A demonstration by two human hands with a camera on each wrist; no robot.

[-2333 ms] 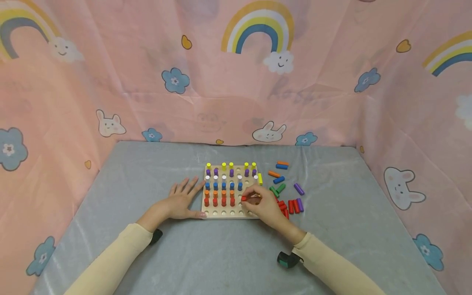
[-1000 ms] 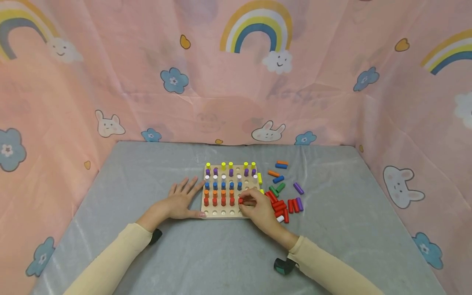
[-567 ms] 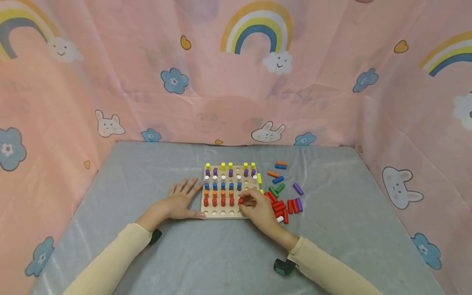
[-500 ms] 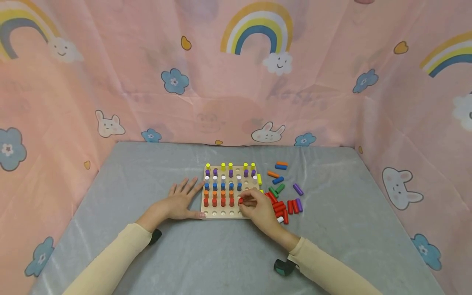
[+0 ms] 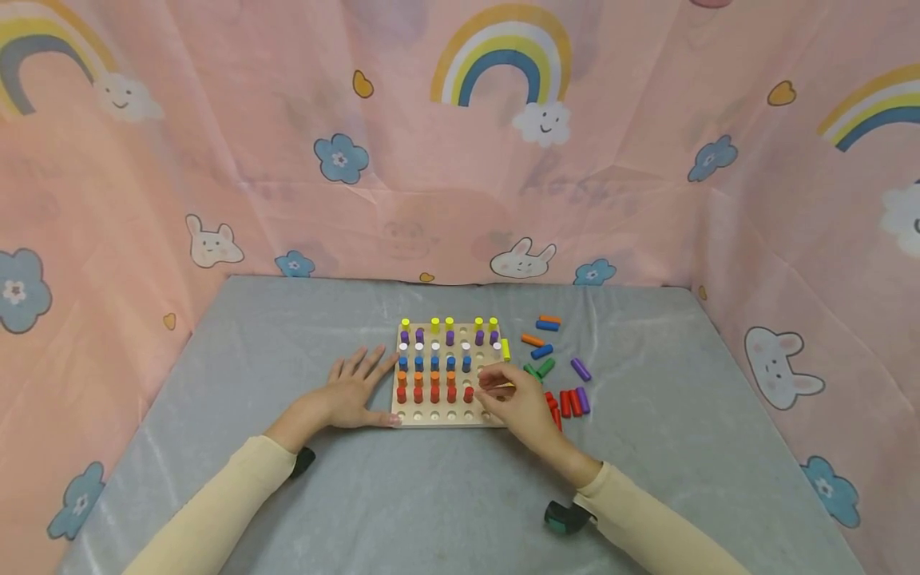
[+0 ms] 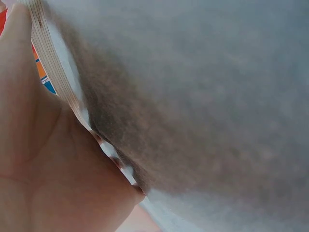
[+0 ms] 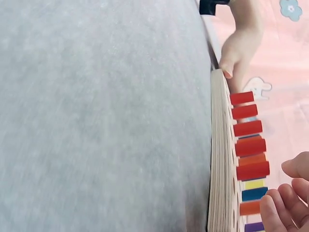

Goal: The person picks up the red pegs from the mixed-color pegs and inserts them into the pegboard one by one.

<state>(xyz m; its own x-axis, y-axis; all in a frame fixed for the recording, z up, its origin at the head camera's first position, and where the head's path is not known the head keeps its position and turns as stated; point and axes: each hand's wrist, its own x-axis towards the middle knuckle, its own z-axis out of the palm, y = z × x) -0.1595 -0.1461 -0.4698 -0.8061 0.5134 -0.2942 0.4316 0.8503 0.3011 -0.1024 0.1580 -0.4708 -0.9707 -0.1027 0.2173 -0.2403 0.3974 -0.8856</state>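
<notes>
Two hands are busy on a gray table (image 5: 417,511). At the left, a cream sleeve (image 5: 208,503) leads to the left hand (image 5: 350,398). Its fingers are straight and spread wide. Its thumb touches the front left corner of a wooden board (image 5: 442,423), but the hand is not gripping anything.

The board lies flat near the middle of the table. Pegs stand up in it in rows. Going from front to back, you can see red pegs (image 5: 434,394), orange pegs (image 5: 418,380), blue pegs (image 5: 434,364), white pegs (image 5: 419,350), purple pegs (image 5: 450,339) and yellow pegs (image 5: 434,326). Round holes run along the front.

Just right of the last red peg (image 5: 469,395) is the right hand (image 5: 523,399). Its thumb and bent fingers are apart, with a gap between them, and they hold nothing. This hand hides some of the board.

A loose yellow peg (image 5: 505,350) lies by the board's right edge. Farther right, more loose pegs (image 5: 565,404) lie on their sides: orange, blue, green, red and purple. Some of the red ones are partly behind the right hand. A second cream sleeve (image 5: 647,511) comes in below them.
</notes>
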